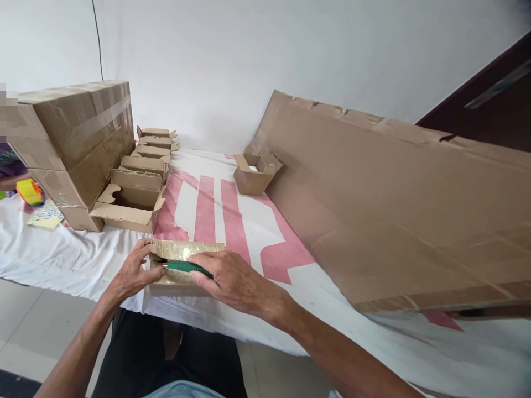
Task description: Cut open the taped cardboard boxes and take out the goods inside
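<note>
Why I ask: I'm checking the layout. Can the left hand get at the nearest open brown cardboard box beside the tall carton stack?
Probably yes: only white cloth shows between the left hand and that open box, though the hand is touching a taped brown cardboard box.

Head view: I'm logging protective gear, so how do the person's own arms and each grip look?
The left arm and right arm are bare as far as they show, with no sleeve. The left grip and right grip are bare human hands, ungloved; no ring, watch or bracelet is visible, though neither shows whole.
</note>
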`<action>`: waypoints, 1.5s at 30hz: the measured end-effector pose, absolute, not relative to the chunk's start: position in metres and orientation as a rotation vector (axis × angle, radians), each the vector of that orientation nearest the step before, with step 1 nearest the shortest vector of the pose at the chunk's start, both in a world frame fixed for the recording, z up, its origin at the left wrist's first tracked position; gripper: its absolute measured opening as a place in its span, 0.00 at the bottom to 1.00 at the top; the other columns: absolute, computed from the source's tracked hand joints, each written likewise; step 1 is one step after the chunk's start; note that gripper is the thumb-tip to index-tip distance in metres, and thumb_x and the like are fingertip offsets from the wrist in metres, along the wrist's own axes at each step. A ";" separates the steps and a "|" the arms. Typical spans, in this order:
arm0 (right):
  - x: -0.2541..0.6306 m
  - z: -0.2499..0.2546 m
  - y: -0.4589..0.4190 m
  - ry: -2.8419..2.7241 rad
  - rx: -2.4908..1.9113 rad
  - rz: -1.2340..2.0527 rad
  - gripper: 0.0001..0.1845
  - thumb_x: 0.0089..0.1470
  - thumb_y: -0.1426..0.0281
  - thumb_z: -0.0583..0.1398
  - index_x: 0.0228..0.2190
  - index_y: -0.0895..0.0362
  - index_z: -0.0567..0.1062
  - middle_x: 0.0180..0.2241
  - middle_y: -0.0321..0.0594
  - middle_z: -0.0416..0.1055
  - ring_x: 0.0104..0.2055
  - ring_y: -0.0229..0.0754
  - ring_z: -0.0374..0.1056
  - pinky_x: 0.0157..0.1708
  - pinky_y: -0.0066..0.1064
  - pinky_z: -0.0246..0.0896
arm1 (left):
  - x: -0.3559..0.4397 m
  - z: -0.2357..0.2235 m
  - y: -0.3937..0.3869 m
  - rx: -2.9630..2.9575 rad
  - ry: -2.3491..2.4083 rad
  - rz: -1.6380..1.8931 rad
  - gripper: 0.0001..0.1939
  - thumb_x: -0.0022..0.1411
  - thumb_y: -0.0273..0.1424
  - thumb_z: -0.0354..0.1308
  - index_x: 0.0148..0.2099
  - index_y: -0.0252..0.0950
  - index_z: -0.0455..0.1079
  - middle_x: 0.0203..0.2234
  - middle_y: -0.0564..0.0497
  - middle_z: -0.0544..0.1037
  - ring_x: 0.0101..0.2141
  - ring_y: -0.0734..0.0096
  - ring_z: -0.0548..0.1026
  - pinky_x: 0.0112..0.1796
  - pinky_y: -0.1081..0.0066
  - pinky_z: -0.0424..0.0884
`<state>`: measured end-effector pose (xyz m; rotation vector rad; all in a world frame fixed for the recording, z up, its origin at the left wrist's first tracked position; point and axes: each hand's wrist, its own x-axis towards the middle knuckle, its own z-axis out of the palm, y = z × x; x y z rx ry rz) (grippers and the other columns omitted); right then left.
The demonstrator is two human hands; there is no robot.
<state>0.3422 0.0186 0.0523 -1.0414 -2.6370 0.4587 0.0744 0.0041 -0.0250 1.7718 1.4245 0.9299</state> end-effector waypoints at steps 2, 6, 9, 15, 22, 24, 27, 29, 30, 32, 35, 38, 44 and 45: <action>0.331 0.048 0.018 -2.669 -1.086 0.359 0.09 0.70 0.69 0.59 0.42 0.54 0.81 0.35 0.40 0.81 0.34 0.45 0.75 0.34 0.34 0.60 | 0.076 -0.023 0.003 1.792 1.424 0.926 0.16 0.60 0.34 0.65 0.51 0.43 0.79 0.58 0.46 0.75 0.56 0.52 0.76 0.51 0.58 0.76; 0.314 0.046 0.013 -2.754 -1.239 0.165 0.10 0.71 0.68 0.58 0.42 0.56 0.80 0.36 0.45 0.82 0.34 0.47 0.77 0.33 0.35 0.59 | 0.075 -0.019 0.001 1.795 1.436 0.916 0.16 0.58 0.33 0.66 0.50 0.42 0.78 0.57 0.46 0.75 0.54 0.53 0.76 0.50 0.59 0.76; 0.317 0.047 0.011 -2.793 -1.299 0.084 0.11 0.71 0.69 0.58 0.42 0.57 0.81 0.36 0.46 0.82 0.34 0.48 0.77 0.32 0.35 0.59 | 0.073 -0.019 0.002 1.801 1.432 0.906 0.18 0.60 0.37 0.67 0.52 0.43 0.78 0.58 0.46 0.75 0.55 0.52 0.76 0.49 0.59 0.76; 0.360 0.042 0.011 -2.710 -1.326 0.040 0.11 0.71 0.66 0.60 0.38 0.56 0.81 0.32 0.43 0.79 0.30 0.45 0.74 0.27 0.34 0.50 | 0.074 -0.024 0.008 1.818 1.394 0.883 0.17 0.61 0.40 0.67 0.51 0.42 0.79 0.58 0.44 0.74 0.56 0.51 0.75 0.49 0.58 0.76; 0.395 0.035 0.009 -2.659 -1.269 0.038 0.13 0.73 0.64 0.58 0.40 0.54 0.80 0.31 0.41 0.79 0.28 0.42 0.71 0.27 0.34 0.45 | 0.090 -0.016 0.006 1.805 1.408 0.845 0.18 0.62 0.42 0.67 0.52 0.42 0.78 0.56 0.45 0.74 0.54 0.53 0.76 0.49 0.58 0.76; 0.403 0.033 0.006 -2.629 -1.254 0.038 0.13 0.74 0.63 0.58 0.40 0.54 0.80 0.30 0.41 0.79 0.27 0.42 0.70 0.26 0.35 0.43 | 0.094 -0.013 0.005 1.819 1.398 0.843 0.16 0.62 0.42 0.67 0.50 0.42 0.78 0.55 0.45 0.75 0.53 0.54 0.76 0.48 0.59 0.76; 0.412 0.029 0.002 -2.597 -1.238 0.028 0.15 0.74 0.63 0.56 0.41 0.53 0.80 0.32 0.42 0.79 0.28 0.41 0.69 0.26 0.34 0.43 | 0.098 -0.011 0.004 1.845 1.382 0.833 0.16 0.63 0.41 0.67 0.50 0.42 0.79 0.55 0.45 0.75 0.52 0.54 0.76 0.48 0.60 0.76; 0.418 0.027 0.001 -2.597 -1.228 0.026 0.15 0.74 0.63 0.55 0.42 0.53 0.80 0.34 0.43 0.80 0.28 0.41 0.70 0.25 0.34 0.43 | 0.100 -0.010 0.005 1.849 1.385 0.818 0.17 0.63 0.41 0.67 0.52 0.43 0.79 0.55 0.45 0.75 0.53 0.54 0.76 0.49 0.59 0.76; 0.421 0.026 0.000 -2.603 -1.225 0.026 0.15 0.74 0.64 0.55 0.42 0.53 0.80 0.36 0.43 0.80 0.29 0.42 0.70 0.25 0.34 0.44 | 0.100 -0.011 0.005 1.846 1.390 0.813 0.17 0.63 0.41 0.67 0.53 0.43 0.79 0.55 0.45 0.75 0.54 0.54 0.76 0.50 0.59 0.76; 0.429 0.024 0.002 -2.602 -1.250 0.004 0.14 0.74 0.64 0.55 0.43 0.53 0.80 0.38 0.44 0.81 0.30 0.42 0.71 0.26 0.34 0.44 | 0.099 -0.014 0.006 1.830 1.401 0.804 0.19 0.63 0.42 0.67 0.54 0.44 0.79 0.56 0.45 0.75 0.55 0.53 0.76 0.51 0.57 0.76; 0.445 0.020 0.005 -2.555 -1.372 -0.085 0.14 0.72 0.65 0.56 0.40 0.55 0.81 0.34 0.45 0.79 0.28 0.43 0.70 0.25 0.35 0.43 | 0.097 -0.019 0.007 1.802 1.429 0.822 0.24 0.60 0.43 0.69 0.58 0.46 0.78 0.59 0.45 0.73 0.57 0.51 0.75 0.52 0.56 0.77; 0.461 0.020 0.005 -2.492 -1.423 -0.086 0.16 0.72 0.63 0.56 0.41 0.54 0.82 0.33 0.45 0.78 0.27 0.44 0.69 0.25 0.35 0.45 | 0.096 -0.021 0.008 1.833 1.432 0.836 0.27 0.60 0.43 0.69 0.61 0.48 0.76 0.59 0.46 0.73 0.58 0.50 0.75 0.52 0.55 0.77; 0.486 0.035 0.003 -2.311 -1.410 0.172 0.18 0.71 0.60 0.55 0.47 0.49 0.84 0.35 0.42 0.80 0.33 0.47 0.73 0.32 0.36 0.60 | 0.097 -0.013 0.012 1.872 1.414 0.798 0.25 0.61 0.45 0.69 0.59 0.47 0.79 0.58 0.45 0.75 0.57 0.50 0.77 0.52 0.55 0.78; 0.491 0.034 0.005 -2.222 -1.414 0.249 0.18 0.70 0.59 0.56 0.49 0.48 0.84 0.37 0.41 0.81 0.34 0.47 0.73 0.34 0.37 0.63 | 0.096 -0.013 0.013 1.863 1.409 0.798 0.27 0.60 0.46 0.70 0.60 0.48 0.78 0.59 0.45 0.74 0.58 0.49 0.77 0.52 0.54 0.78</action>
